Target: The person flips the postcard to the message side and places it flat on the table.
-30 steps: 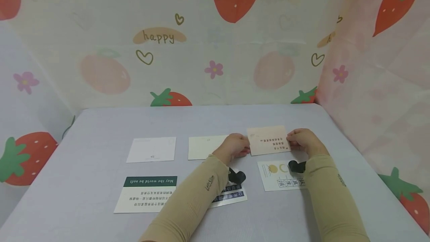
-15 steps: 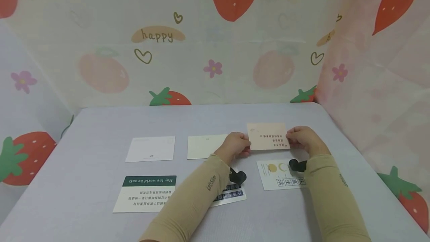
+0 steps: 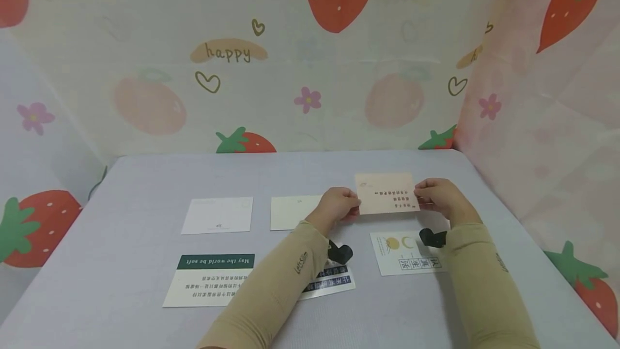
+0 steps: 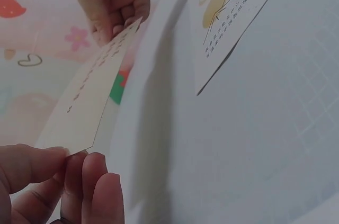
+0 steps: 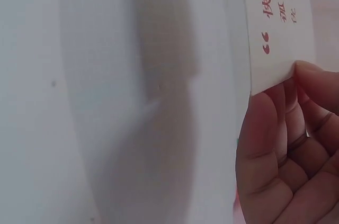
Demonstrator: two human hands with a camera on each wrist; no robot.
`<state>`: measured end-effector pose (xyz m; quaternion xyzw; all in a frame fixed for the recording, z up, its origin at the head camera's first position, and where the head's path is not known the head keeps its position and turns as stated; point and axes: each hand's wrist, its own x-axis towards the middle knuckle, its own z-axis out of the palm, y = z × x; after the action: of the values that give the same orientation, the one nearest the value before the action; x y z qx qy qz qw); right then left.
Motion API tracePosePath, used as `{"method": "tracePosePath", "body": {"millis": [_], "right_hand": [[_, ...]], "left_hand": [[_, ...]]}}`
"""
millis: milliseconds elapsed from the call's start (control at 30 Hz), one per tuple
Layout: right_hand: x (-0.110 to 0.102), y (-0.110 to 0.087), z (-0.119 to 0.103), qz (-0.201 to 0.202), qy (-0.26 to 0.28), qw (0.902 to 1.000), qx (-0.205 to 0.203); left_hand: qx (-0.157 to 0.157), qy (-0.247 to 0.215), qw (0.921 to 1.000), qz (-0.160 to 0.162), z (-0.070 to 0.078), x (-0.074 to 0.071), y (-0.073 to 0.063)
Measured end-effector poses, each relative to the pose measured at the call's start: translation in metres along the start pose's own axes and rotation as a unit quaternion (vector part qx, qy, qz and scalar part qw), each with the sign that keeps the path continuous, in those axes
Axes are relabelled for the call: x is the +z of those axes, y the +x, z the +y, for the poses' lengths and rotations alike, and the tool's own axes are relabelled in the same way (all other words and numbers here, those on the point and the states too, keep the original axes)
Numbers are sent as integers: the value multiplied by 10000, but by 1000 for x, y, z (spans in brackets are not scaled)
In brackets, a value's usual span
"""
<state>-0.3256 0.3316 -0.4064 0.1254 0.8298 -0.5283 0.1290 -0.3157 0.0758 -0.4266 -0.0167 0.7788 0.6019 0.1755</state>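
A pale pink card (image 3: 387, 194) with red printed characters is held between both hands above the table. My left hand (image 3: 336, 204) pinches its left edge between thumb and fingers, as the left wrist view also shows on the card (image 4: 87, 94). At the opposite edge my right hand (image 3: 444, 198) pinches it the same way; in the right wrist view the thumb lies on the printed face of the card (image 5: 275, 38). Below it on the table lies a white card with a sun and moon (image 3: 404, 253). A cream card (image 3: 290, 213) lies partly behind my left hand.
A white card (image 3: 218, 215) lies at the back left, with a green-banded card (image 3: 210, 281) in front of it. Under my left forearm a card with dark blue text strips (image 3: 334, 279) is partly covered. Strawberry-print cloth walls (image 3: 310, 58) stand behind and beside the white table (image 3: 121, 263).
The pink card, slanted a second ago, has risen slightly and levelled out between the hands. Both hands have shifted a little up in the head view. The other cards stay put.
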Motion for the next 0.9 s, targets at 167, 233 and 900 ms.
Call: {"method": "tracePosePath", "body": {"millis": [167,233,900], "right_hand": [[-2,-3,0,-126,92,9995,-274],[-3,-4,0,-165,105,9990,-396],[-10,-11,3,-584,571,9939,-735]], "left_hand": [[81,-102,9999,91,2,-4,0],[106,-258,9996,73,3,-6,-2],[161,-1329,9909,152,-1,-11,4]]}}
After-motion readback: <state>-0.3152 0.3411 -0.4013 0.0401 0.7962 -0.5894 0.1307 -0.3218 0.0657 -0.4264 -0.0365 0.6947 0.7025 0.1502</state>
